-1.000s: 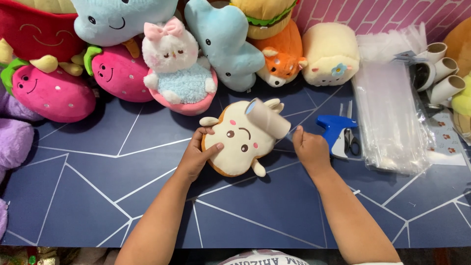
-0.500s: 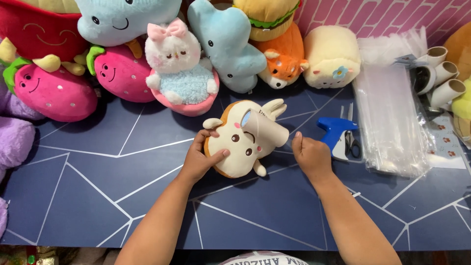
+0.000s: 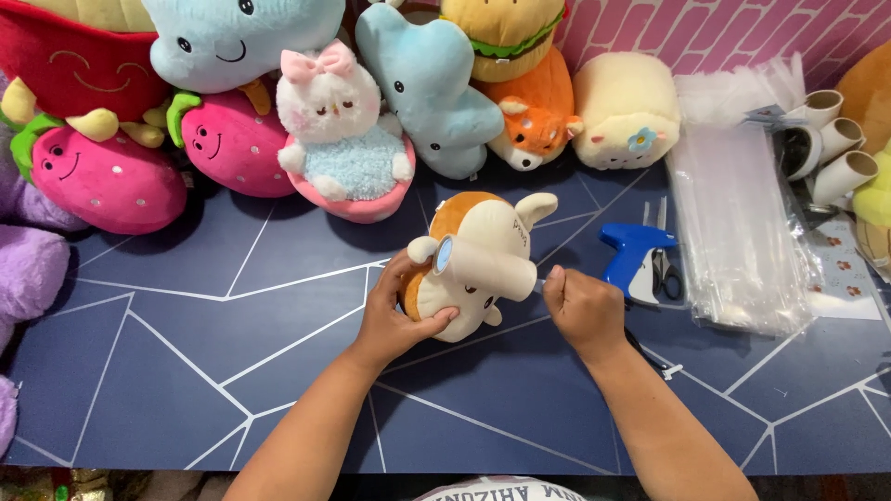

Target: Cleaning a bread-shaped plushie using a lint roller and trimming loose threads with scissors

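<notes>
Two hands of mine work over a dark blue table [image 3: 186,371] with pale lines, and behind it runs a row of plush toys: a red one, pink strawberries [image 3: 111,181], a light blue one [image 3: 232,37], a white chick in a pink cup [image 3: 343,148], a blue elephant [image 3: 436,93], a burger [image 3: 506,32], an orange fox [image 3: 534,125] and a cream loaf [image 3: 626,111]. To my right lies a stack of clear bags [image 3: 742,241], with cardboard tubes [image 3: 840,139] beyond it.

Smaller and nearer is the plush [image 3: 473,264] I am working on, cream and tan, lying on the table at centre, between my hands. Its long axis runs from lower left to upper right, ears pointing away from me toward the fox. A cream paper tag [image 3: 487,269] lies across its front, its long edge running toward my right hand.

My left hand [image 3: 399,311] is wrapped round the plush's left side, thumb pressed on its lower face, fingers curled behind; it is the nearer hand and carries the hold. My right hand [image 3: 585,306] sits just beside the tag's right end, fingers closed in a loose fist, seemingly pinching something thin there; what, I cannot tell.

Smallest, the blue tag gun [image 3: 631,255] lies just beyond my right hand, with scissors [image 3: 668,269] touching it.
</notes>
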